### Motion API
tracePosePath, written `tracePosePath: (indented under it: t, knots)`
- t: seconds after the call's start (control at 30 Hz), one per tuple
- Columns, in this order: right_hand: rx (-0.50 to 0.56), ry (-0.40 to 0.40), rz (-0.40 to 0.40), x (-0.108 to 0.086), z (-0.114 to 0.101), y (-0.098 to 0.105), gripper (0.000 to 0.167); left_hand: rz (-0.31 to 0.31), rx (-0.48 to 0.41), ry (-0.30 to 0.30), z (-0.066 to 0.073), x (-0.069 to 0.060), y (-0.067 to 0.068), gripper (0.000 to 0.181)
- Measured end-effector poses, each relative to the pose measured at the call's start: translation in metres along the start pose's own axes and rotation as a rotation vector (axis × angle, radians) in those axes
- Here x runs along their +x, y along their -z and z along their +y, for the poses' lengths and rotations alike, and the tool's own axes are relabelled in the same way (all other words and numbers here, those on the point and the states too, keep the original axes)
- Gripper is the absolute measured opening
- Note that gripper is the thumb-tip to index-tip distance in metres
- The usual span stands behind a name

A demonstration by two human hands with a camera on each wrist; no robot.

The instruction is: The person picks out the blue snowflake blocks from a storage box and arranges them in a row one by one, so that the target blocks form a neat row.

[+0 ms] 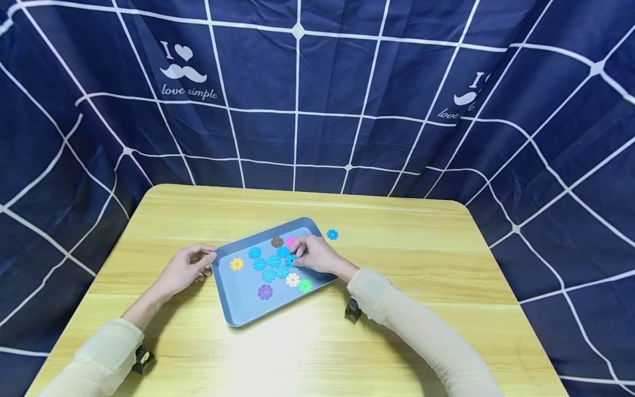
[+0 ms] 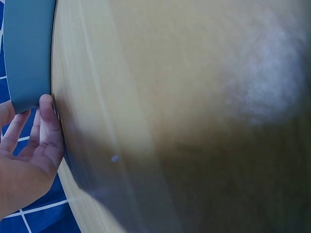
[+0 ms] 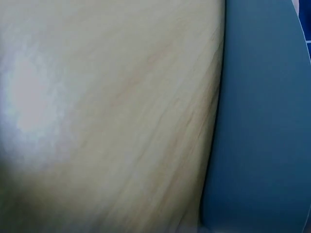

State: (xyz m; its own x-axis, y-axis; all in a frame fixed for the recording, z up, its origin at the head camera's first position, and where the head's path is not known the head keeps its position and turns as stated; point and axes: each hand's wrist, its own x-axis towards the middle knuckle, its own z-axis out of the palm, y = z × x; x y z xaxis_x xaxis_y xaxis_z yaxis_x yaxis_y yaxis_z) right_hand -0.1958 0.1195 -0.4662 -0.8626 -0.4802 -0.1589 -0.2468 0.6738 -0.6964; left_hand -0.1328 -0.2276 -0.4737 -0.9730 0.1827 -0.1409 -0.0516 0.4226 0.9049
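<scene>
A grey-blue tray (image 1: 248,314) lies slanted on the table. At its left end my left hand (image 1: 187,266) grips the rim between thumb and fingers; the left wrist view has the same hand (image 2: 36,141) against the tray wall (image 2: 30,53). Over the tray's right half, my right hand (image 1: 317,255) pinches a blue notched disc (image 1: 291,261) among several other blue discs (image 1: 269,274). Some of them seem to touch or overlap. Only the tray's side (image 3: 262,121) and wood fill most of the right wrist view; the right fingers are not clear there.
Around the blue discs in the tray lie a yellow disc (image 1: 237,264), a purple disc (image 1: 265,291), a cream disc (image 1: 292,280), a green disc (image 1: 305,285), a brown disc (image 1: 277,242) and a pink disc (image 1: 290,241). One blue disc (image 1: 332,234) lies outside, on the wooden table (image 1: 397,248).
</scene>
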Motion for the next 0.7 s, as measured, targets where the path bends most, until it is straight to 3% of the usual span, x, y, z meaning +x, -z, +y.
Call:
tracePosePath:
  t: [0.33, 0.7]
  knots:
    - [0.056, 0.003, -0.021, -0.0031, -0.0025, 0.0007, 0.008, -0.008, -0.004, -0.02, -0.0033, 0.0011, 0.0019, 0.037]
    - [0.227, -0.031, -0.033, -0.0078, -0.0053, 0.0044, 0.014, -0.008, 0.0, -0.028, -0.0049, -0.0011, 0.0028, 0.037]
